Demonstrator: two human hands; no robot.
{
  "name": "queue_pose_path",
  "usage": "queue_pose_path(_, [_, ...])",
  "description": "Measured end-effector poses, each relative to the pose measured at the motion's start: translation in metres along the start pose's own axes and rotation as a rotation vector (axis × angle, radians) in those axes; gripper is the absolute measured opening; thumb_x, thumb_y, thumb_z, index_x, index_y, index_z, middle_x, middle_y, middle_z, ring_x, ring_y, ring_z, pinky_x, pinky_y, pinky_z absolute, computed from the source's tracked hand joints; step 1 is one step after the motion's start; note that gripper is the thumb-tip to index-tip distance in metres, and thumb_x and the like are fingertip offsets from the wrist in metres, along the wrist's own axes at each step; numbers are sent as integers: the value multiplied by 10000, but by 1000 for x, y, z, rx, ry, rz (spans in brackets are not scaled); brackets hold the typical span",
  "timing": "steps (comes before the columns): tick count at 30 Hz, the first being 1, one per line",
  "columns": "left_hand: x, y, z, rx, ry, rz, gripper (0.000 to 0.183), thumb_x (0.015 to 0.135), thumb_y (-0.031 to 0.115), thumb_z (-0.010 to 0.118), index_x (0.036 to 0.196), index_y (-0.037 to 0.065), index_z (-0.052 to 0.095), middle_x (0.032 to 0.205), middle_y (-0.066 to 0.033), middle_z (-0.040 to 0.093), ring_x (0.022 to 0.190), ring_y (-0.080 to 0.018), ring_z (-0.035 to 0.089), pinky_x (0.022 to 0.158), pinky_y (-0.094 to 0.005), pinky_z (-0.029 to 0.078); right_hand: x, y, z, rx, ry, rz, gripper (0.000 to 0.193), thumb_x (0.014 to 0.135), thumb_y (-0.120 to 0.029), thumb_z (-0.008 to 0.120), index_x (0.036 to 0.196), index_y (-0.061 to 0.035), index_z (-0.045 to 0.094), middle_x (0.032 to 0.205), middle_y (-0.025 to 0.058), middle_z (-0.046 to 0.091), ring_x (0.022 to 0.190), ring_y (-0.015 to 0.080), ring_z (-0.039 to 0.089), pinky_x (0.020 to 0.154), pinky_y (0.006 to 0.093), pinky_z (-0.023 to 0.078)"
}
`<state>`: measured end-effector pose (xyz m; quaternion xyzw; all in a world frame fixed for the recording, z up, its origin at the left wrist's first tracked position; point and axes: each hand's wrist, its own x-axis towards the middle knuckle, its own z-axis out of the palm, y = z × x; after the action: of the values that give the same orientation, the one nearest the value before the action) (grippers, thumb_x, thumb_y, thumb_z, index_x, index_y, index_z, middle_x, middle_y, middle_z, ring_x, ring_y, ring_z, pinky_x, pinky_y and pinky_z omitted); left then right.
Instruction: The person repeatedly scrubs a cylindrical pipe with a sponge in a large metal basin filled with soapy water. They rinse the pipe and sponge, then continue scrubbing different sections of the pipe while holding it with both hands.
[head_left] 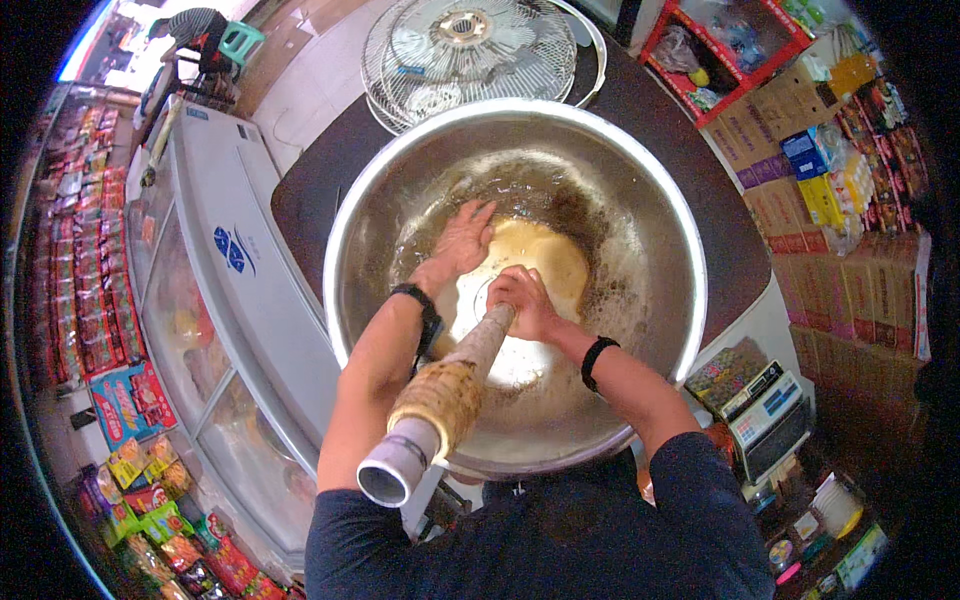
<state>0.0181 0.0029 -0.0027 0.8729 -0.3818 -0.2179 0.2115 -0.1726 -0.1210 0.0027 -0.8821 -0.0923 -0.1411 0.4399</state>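
Note:
A pale yellow, dough-like mass (545,255) lies in a large round metal basin (650,190), with wet brownish patches around it. My left hand (465,240) rests at the mass's left edge, its fingers stretched out and holding nothing. Closed around the lower part of a thick pole (480,345) is my right hand (522,300), over the middle of the basin. The pole tilts up toward me, with a rough yellow-brown wrap and a hollow grey pipe end. Its far tip is hidden behind my right hand.
Beyond the basin, a fan grille (465,60) lies on the dark tabletop (320,190). A glass-topped chest freezer (240,230) stands at left, beside hanging snack packets (90,240). At right are a weighing scale (770,425) and stacked cartons (850,290).

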Motion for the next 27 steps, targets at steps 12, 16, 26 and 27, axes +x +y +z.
queue_pose_path(12, [-137,-19,57,-145,536,-665,654,934,355,674,1508,106,486,1469,-306,439,1366,-518,396,1155,-596,319,21,-28,-22,485,-331,214,198,731,-92,811,865,-91,665,848,75,705,786,240,671,763,379,523])
queue_pose_path(16, [-117,-35,59,-275,620,-591,644,909,357,698,1488,138,522,1442,-276,482,1359,-502,412,1166,-582,315,12,-40,-18,499,-164,256,200,739,-79,795,893,-61,668,861,102,703,834,252,684,775,387,526])
queue_pose_path(26, [17,-9,24,-135,202,6,637,966,271,631,1522,61,400,1493,-329,413,1409,-503,391,1193,-558,313,-3,-38,14,408,193,276,289,723,-79,853,943,-56,667,911,80,690,899,225,680,808,372,523])
queue_pose_path(27, [21,4,28,-116,219,26,599,976,241,612,1506,59,403,1496,-301,418,1407,-490,398,1200,-560,309,-4,-37,12,413,163,250,288,725,-85,855,936,-63,661,906,78,686,907,233,680,813,377,521])
